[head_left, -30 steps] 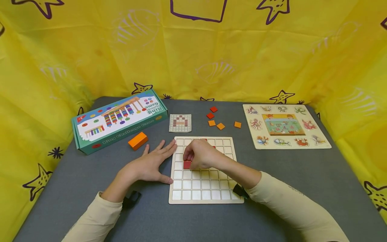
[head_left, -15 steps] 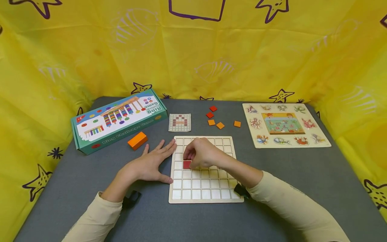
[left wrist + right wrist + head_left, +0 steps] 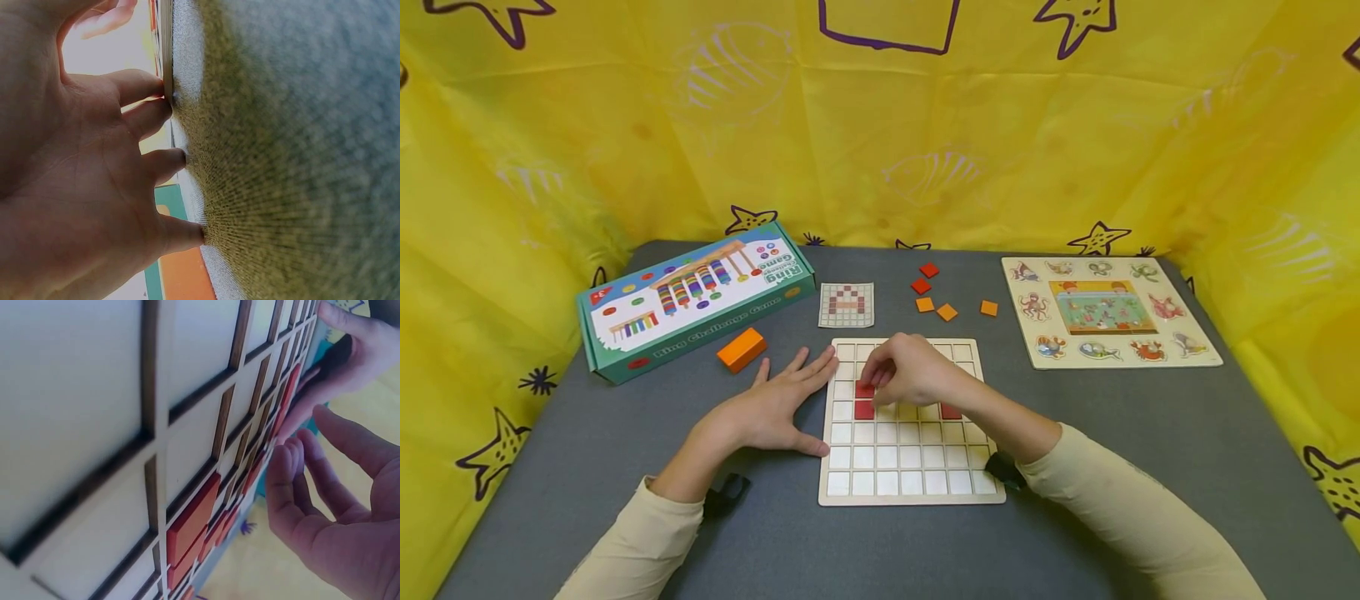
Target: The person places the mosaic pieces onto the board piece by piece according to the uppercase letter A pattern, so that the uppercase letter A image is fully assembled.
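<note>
A pale wooden grid board [image 3: 898, 481] lies on the grey table with red square tiles in some of its cells. The left hand [image 3: 778, 408] is spread flat beside the board, its thumb and fingertips touching the left edge; the left wrist view shows its straight fingers. Over the upper part of the board hovers the right hand [image 3: 913, 371], just right of two stacked-in-column red tiles [image 3: 864, 410]. In the right wrist view the right hand [image 3: 340, 506] has bent, parted fingers and no tile between them. It hides several cells in the head view.
Behind the board lie a small pattern card [image 3: 846, 305], loose red tiles [image 3: 929, 270] and loose orange tiles [image 3: 947, 312]. A green game box [image 3: 700, 300] and an orange block [image 3: 742, 349] are at the left, a sea-animal puzzle board [image 3: 1030, 340] at the right.
The right hand has lifted slightly away from the board and moved up and right, uncovering a second red tile above the first and one at the right. The left hand stays in place.
</note>
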A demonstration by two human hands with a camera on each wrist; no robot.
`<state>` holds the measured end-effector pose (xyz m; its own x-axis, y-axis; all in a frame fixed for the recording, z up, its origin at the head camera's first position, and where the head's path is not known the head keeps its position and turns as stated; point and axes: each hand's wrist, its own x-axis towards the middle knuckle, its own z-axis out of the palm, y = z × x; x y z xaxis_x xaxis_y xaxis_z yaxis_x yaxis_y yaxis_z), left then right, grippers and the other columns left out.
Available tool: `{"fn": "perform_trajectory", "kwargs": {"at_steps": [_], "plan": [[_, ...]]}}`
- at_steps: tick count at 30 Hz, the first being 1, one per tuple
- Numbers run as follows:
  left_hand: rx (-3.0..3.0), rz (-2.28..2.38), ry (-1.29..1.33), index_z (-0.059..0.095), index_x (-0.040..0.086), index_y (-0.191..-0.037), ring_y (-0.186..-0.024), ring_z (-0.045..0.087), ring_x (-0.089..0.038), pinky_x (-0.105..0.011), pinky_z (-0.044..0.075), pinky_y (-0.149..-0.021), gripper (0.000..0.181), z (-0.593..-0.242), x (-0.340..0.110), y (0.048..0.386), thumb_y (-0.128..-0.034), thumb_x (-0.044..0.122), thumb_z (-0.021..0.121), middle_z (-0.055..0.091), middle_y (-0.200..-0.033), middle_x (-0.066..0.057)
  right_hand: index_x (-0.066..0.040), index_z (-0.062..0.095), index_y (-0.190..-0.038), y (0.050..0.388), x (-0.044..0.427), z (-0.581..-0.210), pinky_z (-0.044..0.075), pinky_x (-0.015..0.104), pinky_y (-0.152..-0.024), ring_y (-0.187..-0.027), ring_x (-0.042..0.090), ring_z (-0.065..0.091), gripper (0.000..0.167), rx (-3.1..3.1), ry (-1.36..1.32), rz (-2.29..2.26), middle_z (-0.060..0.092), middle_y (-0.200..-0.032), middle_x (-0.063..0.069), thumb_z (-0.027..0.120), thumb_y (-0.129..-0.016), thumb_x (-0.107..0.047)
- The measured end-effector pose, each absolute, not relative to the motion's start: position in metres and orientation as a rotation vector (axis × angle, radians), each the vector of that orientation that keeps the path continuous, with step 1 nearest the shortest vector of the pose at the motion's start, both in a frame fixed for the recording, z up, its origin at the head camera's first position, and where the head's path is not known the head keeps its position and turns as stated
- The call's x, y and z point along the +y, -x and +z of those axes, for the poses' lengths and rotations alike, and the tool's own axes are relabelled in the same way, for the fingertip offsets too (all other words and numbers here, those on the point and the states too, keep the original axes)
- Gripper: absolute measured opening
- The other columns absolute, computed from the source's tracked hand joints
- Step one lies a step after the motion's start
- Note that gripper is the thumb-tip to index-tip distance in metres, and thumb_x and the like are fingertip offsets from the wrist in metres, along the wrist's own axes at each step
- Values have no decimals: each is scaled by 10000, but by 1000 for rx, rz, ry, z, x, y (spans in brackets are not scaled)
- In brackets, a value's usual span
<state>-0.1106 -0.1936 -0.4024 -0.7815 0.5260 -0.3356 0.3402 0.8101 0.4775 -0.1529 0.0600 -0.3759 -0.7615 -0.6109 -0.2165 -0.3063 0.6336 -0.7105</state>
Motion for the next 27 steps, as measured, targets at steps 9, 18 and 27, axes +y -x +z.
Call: {"fn": "perform_trajectory", "kwargs": {"at_steps": [9,18,27], "plan": [[2533,545,-642,164,195,-1687,-1621,5,-422,-828,-55,-1143,1219,-403,-194,111,-773,608,856,42,-1772,1,-90,805,-952,160,70,-376,569,246,-743,-770,102,673,172,2428,687,-961,740,-829,-34,861,-795,-55],[2531,542,-649,154,188,-1688,-1622,-2,-421,-830,-56,-1142,1224,-402,-194,110,-776,597,859,35,-1773,-7,-86,807,-1006,175,81,-375,573,264,-779,-819,118,685,190,2435,621,-1018,759,-885,-6,864,-826,-84],[2530,547,-641,157,189,-1688,-1623,-3,-416,-821,-64,-1150,1223,-402,-194,109,-773,584,867,38,-1773,-3,-71,809,-1056,193,97,-373,574,323,-821,-884,183,691,229,2480,548,-1093,766,-930,27,853,-832,-79]]}}
